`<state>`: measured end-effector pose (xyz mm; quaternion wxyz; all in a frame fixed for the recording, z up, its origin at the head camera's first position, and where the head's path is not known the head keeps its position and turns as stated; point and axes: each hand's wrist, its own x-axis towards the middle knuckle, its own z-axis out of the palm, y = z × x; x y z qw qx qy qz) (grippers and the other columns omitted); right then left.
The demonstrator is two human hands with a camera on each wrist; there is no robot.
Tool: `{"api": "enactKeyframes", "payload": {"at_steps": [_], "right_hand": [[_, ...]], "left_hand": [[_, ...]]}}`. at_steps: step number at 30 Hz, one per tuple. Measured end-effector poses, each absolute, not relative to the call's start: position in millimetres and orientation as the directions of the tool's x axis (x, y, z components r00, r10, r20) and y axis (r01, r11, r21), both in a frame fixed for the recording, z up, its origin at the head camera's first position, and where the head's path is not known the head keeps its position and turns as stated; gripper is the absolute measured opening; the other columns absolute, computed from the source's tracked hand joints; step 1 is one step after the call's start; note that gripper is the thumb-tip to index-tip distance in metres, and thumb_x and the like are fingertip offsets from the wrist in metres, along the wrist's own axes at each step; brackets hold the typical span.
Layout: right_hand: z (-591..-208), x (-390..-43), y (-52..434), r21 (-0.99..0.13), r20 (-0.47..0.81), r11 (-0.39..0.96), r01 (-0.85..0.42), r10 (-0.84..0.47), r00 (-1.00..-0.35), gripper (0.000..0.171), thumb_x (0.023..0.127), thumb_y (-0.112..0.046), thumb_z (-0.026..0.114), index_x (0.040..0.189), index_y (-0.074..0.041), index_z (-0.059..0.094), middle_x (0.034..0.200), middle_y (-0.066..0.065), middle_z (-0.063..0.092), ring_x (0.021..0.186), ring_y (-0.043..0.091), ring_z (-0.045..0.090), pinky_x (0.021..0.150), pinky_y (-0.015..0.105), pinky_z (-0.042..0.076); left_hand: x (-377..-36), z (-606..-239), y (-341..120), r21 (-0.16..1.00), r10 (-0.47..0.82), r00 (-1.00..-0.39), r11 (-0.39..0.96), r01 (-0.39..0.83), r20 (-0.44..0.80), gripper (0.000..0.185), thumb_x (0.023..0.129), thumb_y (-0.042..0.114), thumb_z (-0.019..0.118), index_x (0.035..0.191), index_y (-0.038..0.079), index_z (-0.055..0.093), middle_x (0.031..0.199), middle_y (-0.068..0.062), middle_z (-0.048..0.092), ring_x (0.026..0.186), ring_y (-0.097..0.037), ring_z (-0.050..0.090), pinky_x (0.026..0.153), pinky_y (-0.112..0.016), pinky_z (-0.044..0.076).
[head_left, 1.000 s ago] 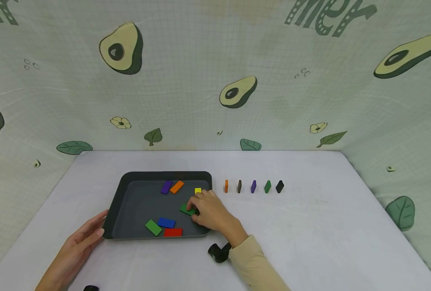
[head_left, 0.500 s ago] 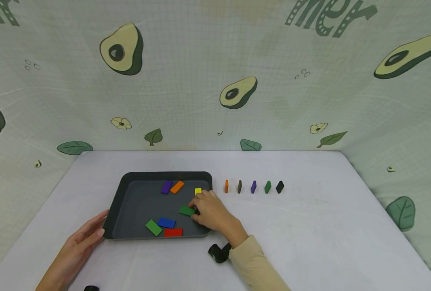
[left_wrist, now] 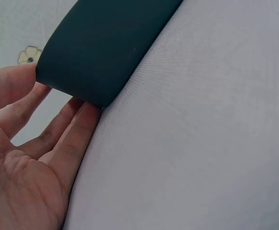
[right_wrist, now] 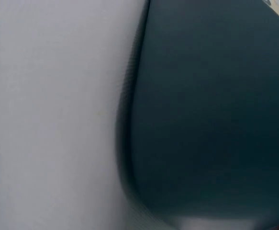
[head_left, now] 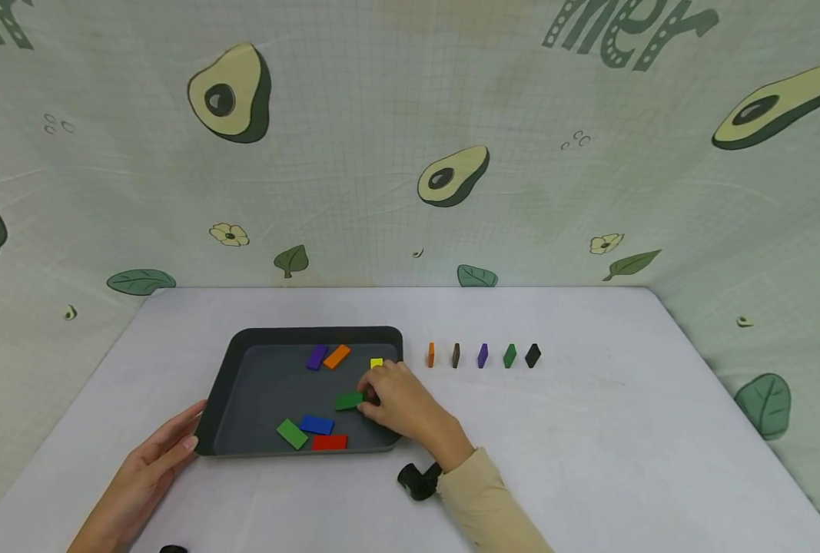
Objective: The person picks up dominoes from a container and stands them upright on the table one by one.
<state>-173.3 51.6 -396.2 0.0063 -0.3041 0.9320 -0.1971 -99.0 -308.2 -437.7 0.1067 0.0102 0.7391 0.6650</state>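
A dark grey tray (head_left: 264, 453) lies on the left half of the table. In the head view, my left hand (head_left: 150, 468) touches its near left corner with extended fingers; the left wrist view shows the thumb against the tray wall (left_wrist: 96, 48) near its rim. My right hand (head_left: 404, 401) is over the tray's right side and pinches the right end of a dark green domino (head_left: 348, 402). Something dark shows between those fingers, too hidden to name. Nearby lie a yellow domino (head_left: 376, 362), partly covered, and blue (head_left: 317, 425), red (head_left: 330, 442) and light green (head_left: 292, 434) dominoes.
Purple (head_left: 317, 357) and orange (head_left: 336, 356) dominoes lie at the tray's back. Right of the tray, a row stands upright: orange (head_left: 431, 355), brown (head_left: 456, 355), purple (head_left: 483, 355), green (head_left: 509, 355), black (head_left: 532, 355). The right wrist camera (head_left: 418, 481) sits below the forearm.
The dark green domino has slid slightly left and turned from tilted to nearly level, at my right fingertips. My left hand and the upright row stay put.
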Motion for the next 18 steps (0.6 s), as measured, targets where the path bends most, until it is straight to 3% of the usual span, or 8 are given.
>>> {"api": "enactKeyframes", "payload": {"at_steps": [8, 18], "right_hand": [[-381, -172, 59, -0.599, 0.066, 0.669, -0.440, -0.506, -0.860, 0.019, 0.089, -0.017, 0.064, 0.107, -0.010, 0.063, 0.084, -0.003, 0.054, 0.078, 0.008, 0.046, 0.064, 0.014, 0.043], [-362, -173, 76, -0.640, 0.150, 0.646, -0.416, -0.426, -0.892, 0.020, 0.090, -0.011, 0.060, 0.110, -0.011, 0.060, 0.082, -0.004, 0.050, 0.081, 0.013, 0.047, 0.064, 0.019, 0.042]], "left_hand": [[-99, -437, -308, 0.989, 0.171, -0.977, 0.089, -0.115, -0.129, 0.052, 0.100, 0.012, 0.043, 0.148, 0.011, 0.025, 0.127, 0.026, 0.043, 0.113, 0.019, 0.042, 0.084, -0.004, 0.041], [-98, -436, -308, 0.990, 0.184, -0.975, 0.078, -0.115, -0.127, 0.051, 0.100, 0.011, 0.042, 0.148, 0.011, 0.024, 0.129, 0.027, 0.043, 0.114, 0.018, 0.042, 0.085, -0.004, 0.041]]}}
